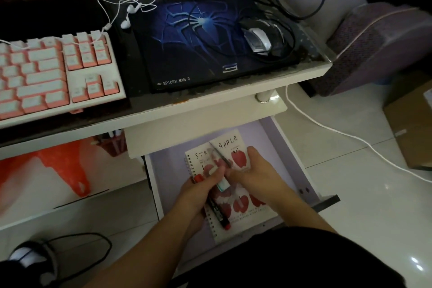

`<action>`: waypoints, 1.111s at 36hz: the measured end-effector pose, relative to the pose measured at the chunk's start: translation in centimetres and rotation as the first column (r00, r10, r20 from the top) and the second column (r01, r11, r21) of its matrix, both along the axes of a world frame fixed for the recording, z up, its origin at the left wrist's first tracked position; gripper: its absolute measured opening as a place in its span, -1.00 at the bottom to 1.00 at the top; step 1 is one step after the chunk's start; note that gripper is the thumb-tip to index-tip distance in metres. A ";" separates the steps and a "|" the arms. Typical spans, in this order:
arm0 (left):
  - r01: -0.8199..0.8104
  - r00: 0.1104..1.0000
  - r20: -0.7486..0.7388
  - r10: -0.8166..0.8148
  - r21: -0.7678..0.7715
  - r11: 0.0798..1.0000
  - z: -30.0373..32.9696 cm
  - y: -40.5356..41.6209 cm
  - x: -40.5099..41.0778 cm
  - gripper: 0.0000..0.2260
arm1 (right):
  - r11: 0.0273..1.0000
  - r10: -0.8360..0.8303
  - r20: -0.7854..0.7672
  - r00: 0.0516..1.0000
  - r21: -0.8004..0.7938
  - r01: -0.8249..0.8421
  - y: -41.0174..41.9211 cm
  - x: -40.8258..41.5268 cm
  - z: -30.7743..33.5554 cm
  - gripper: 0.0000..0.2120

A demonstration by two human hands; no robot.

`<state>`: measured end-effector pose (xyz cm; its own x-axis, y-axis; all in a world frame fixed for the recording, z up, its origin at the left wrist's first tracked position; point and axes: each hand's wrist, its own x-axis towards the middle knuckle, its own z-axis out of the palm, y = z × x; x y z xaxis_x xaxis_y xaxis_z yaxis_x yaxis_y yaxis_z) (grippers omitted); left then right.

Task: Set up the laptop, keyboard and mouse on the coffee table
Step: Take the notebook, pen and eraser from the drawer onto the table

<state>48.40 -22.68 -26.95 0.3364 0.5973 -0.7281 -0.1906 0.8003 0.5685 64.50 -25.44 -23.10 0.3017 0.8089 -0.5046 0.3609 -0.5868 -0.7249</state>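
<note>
Pink-and-white keyboard (53, 72) and mouse (257, 40) already lie on the desk (210, 98); no laptop is visible. Both hands work in the open drawer (292, 159): left hand (201, 192) grips pens, right hand (252, 170) fingers rest on notebooks (236, 208).

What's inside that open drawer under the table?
The drawer holds two fruit-print notebooks. Over them the left hand grips a red-capped marker and a small tube; the right hand rests on the notebooks. Anything beneath the notebooks and hands is hidden.
</note>
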 end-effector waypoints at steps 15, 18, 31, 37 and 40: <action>0.039 0.997 -0.066 -0.034 0.076 0.996 7.1 1.0 1.0 -0.67 | 0.996 -0.089 -0.083 0.993 0.020 0.091 -2.0 1.7 5.9 -0.52; 0.099 0.992 -0.093 -0.088 0.119 0.988 9.8 0.8 1.6 -0.71 | 0.993 -0.112 -0.134 0.985 0.015 0.115 -3.0 1.9 8.4 -0.68; 0.204 0.964 -0.238 -0.117 0.381 0.902 22.2 2.0 1.5 -0.66 | 0.977 -0.084 -0.146 0.986 0.185 0.111 -2.7 1.2 23.3 -0.67; 0.153 0.922 -0.383 0.054 0.491 0.858 25.3 9.6 0.5 -0.27 | 0.959 -0.073 -0.034 0.997 0.272 0.080 4.7 -0.4 25.7 -0.66; 0.185 0.864 -0.494 0.098 0.492 0.851 25.0 13.8 -0.2 0.05 | 0.974 -0.007 -0.025 1.000 0.227 0.012 9.3 -1.2 25.3 -0.62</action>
